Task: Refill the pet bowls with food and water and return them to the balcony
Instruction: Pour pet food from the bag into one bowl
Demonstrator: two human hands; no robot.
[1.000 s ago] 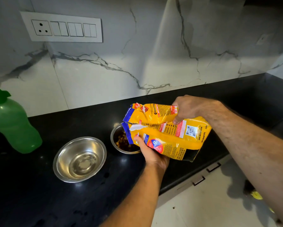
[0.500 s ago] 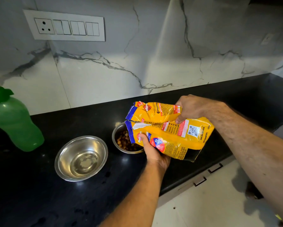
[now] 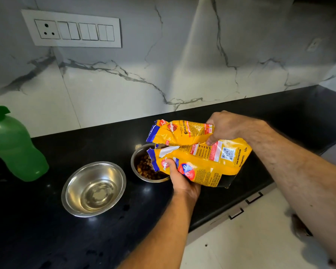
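Both hands held the yellow dog food bag (image 3: 200,152) tipped on its side, its torn mouth over the smaller steel bowl (image 3: 143,167). The left hand (image 3: 179,179) gripped the bag's lower edge from beneath, thumb curled onto the front just beside the opening; the right hand (image 3: 224,127) pinched the upper fold at the far side. Brown kibble (image 3: 145,167) lay in that bowl, directly left of the left hand. Further left on the black counter (image 3: 85,239) sat a larger steel bowl (image 3: 94,189), and well beyond it a green bottle (image 3: 13,144).
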